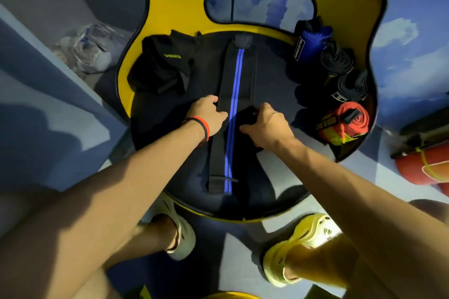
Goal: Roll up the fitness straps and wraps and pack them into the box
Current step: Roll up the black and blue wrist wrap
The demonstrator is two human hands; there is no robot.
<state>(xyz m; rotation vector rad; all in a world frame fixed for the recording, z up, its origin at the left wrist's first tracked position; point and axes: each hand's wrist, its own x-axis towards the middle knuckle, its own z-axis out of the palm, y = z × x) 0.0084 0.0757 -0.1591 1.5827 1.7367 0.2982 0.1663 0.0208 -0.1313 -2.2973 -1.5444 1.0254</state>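
By my reckoning the job is somewhere past the middle. Along the round surface (272,85), from about one o'clock to three, finished rolls sit side by side: a blue-and-black roll (312,42), two black coils (336,60) and a red roll (351,120) nearest the person.

The striped wrap (233,73) is not yet rolled. It lies flat across the middle from twelve o'clock to six, blue lines up. The left hand (210,114) rests on its left edge with the fingers laid fairly straight, pressing rather than clutching. The right hand (264,124) has its fingers curled round a dark bundle (247,114) just beside the stripes (a started roll or a separate strap, I cannot tell).

At ten o'clock a loose black heap (165,65) with yellow lettering waits untouched. I can pick out no box, so packing looks wholly undone.
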